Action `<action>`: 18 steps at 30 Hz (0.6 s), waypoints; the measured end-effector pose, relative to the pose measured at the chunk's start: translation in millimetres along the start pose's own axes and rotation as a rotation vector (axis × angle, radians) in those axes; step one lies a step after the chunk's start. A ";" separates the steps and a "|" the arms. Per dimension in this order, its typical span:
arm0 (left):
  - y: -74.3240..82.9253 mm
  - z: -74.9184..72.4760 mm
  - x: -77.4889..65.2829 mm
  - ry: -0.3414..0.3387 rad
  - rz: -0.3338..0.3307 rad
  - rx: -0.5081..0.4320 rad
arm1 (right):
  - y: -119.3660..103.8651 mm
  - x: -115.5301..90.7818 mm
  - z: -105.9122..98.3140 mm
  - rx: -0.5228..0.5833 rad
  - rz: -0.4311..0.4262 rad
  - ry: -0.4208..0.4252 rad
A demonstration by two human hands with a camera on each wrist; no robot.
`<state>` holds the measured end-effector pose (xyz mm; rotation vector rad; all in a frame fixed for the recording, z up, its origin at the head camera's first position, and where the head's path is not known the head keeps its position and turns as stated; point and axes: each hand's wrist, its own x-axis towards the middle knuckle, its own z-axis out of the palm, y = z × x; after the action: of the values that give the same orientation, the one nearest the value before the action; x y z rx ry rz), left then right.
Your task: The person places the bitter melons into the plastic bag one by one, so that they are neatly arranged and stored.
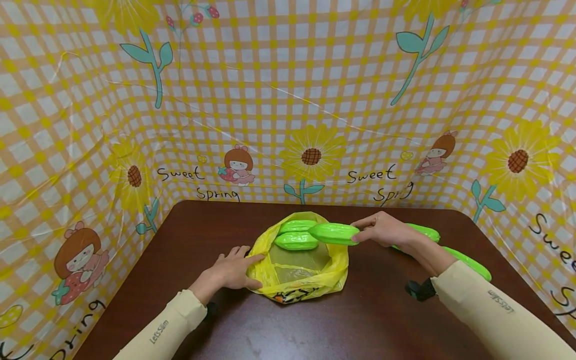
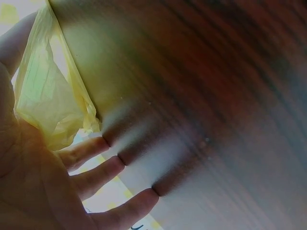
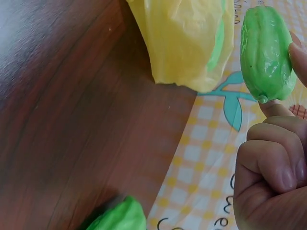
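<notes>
My right hand (image 1: 384, 229) pinches one end of a bright green ridged gourd (image 1: 334, 233) between thumb and fingers, above the right side of a yellow plastic bag (image 1: 341, 272). In the right wrist view, the same gourd (image 3: 266, 52) stands out past the curled lower fingers. Inside the wide-mouthed bag, two similar gourds (image 1: 295, 241) lie side by side at the back. My left hand (image 1: 231, 269) rests at the bag's left edge with fingers spread. The left wrist view has its fingertips (image 2: 148, 196) down on the table and the bag film (image 2: 53, 96) by the thumb side.
On the right of the dark brown table (image 1: 382, 320) lie more green gourds, one (image 1: 425, 232) partly behind my right forearm and another (image 1: 470, 264) nearer the right edge. A checked, flower-printed sheet (image 1: 270, 90) encloses the back and sides.
</notes>
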<state>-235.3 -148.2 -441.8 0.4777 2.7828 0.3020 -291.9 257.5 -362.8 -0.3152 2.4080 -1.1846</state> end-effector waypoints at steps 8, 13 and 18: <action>0.8 -1.1 -0.6 0.007 0.002 0.004 | -11.7 15.6 12.0 -0.003 -0.013 -0.014; 1.7 -1.5 -1.8 0.006 0.003 -0.001 | -15.3 22.7 19.8 -0.014 -0.022 -0.023; 1.8 -1.8 -2.3 0.004 0.002 -0.005 | -17.1 30.4 29.6 -0.060 -0.038 -0.024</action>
<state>-233.3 -147.7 -439.1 0.4792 2.7846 0.3101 -304.3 214.8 -373.7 -0.3930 2.4306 -1.1198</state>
